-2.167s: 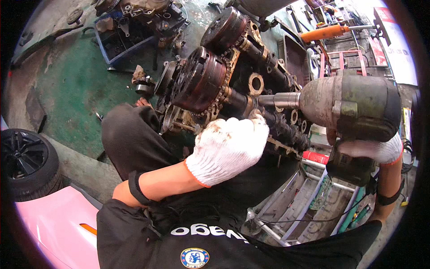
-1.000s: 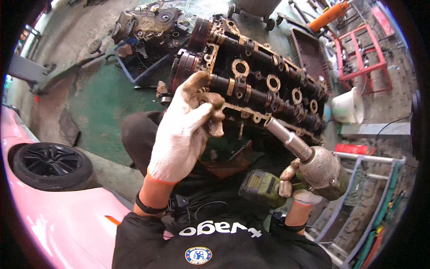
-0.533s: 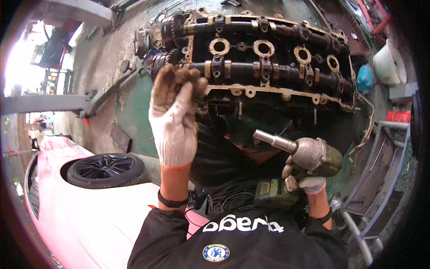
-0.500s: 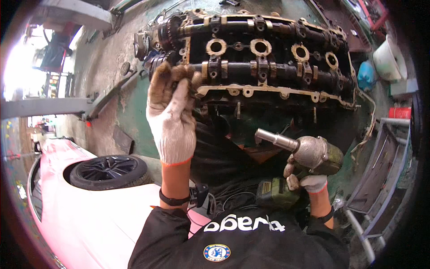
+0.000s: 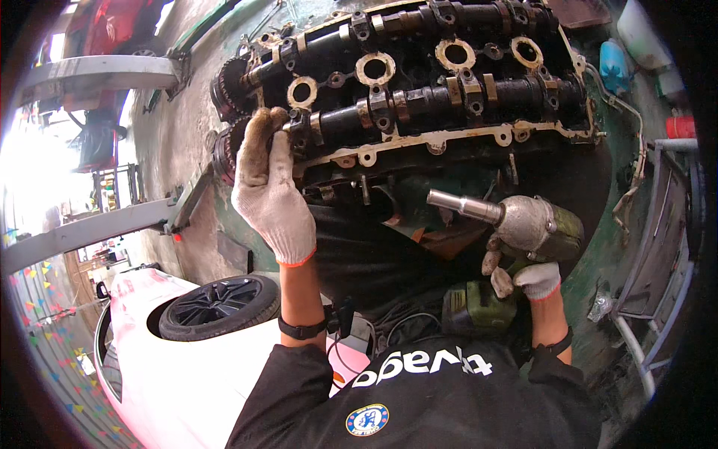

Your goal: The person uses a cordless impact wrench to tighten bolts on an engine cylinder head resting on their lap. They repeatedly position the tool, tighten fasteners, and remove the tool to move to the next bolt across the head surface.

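My left hand (image 5: 273, 202), in a soiled white knit glove, reaches to the left end of the near camshaft (image 5: 351, 122). Its fingers are pressed together beside a dark bearing cap (image 5: 298, 129); whatever lies between them is hidden. That camshaft runs along an oily cylinder head (image 5: 434, 138) with pale edges, parallel to a second one. A toothed wheel (image 5: 224, 153) sits just left of my fingertips. My right hand (image 5: 535, 280), also gloved, grips a cordless impact wrench (image 5: 535, 224). Its long silver socket (image 5: 456, 203) points left, apart from the cylinder head.
At lower left a wheel (image 5: 217, 307) lies flat on a pink car body panel (image 5: 172, 367). Grey metal beams (image 5: 97, 228) reach in from the left. On the right are a blue bottle (image 5: 613, 67), a red can (image 5: 680, 126) and a grey metal frame (image 5: 651, 224).
My view has shifted, so the cylinder head appears higher and more tilted. My left fingers have moved in against the camshaft's end. The impact wrench stays in my right hand.
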`<move>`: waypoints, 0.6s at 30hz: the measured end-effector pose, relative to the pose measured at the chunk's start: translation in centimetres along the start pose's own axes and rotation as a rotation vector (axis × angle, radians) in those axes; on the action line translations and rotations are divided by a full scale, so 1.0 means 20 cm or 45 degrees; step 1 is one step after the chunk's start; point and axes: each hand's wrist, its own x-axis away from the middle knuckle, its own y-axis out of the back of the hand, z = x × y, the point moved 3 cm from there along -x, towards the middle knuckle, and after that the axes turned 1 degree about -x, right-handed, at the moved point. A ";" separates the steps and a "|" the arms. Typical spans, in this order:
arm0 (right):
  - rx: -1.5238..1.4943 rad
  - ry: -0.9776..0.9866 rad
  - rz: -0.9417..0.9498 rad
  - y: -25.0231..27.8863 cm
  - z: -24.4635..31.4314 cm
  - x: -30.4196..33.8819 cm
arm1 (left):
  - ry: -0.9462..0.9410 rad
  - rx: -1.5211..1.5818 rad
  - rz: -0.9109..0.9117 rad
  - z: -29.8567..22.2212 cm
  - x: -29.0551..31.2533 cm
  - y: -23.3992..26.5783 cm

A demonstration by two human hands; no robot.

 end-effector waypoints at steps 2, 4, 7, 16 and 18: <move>0.069 -0.021 -0.090 0.01 -0.01 -0.01 | 0.007 0.041 0.020 -0.01 0.00 0.01; 0.047 -0.034 -0.061 -0.01 0.00 -0.02 | -0.010 0.159 -0.018 -0.01 -0.01 0.03; 0.079 0.010 -0.113 -0.03 0.00 -0.03 | -0.070 0.222 -0.079 0.00 -0.02 0.02; 0.054 0.018 -0.183 -0.03 0.00 -0.03 | -0.445 -0.331 -0.053 -0.01 0.00 -0.06; 0.074 0.037 -0.198 -0.02 0.00 -0.02 | -0.517 -0.521 -0.018 -0.02 0.03 -0.07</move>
